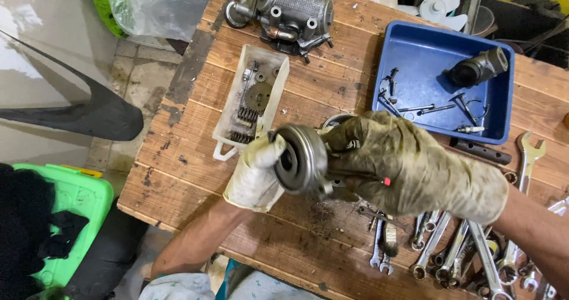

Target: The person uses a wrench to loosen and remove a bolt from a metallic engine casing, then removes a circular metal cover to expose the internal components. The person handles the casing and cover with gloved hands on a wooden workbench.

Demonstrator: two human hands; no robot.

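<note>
A worn wooden counter (195, 128) carries a blue tray (415, 51) holding a dark cylindrical part (479, 68) and small bolts and springs (427, 106). Left of the tray lies a white plastic tray (228, 135) of gears and springs, with a grey metal engine casing (290, 10) at the far edge. Spanners (456, 252) lie heaped at the near right, and a green box (80, 190) stands on the floor.
</note>
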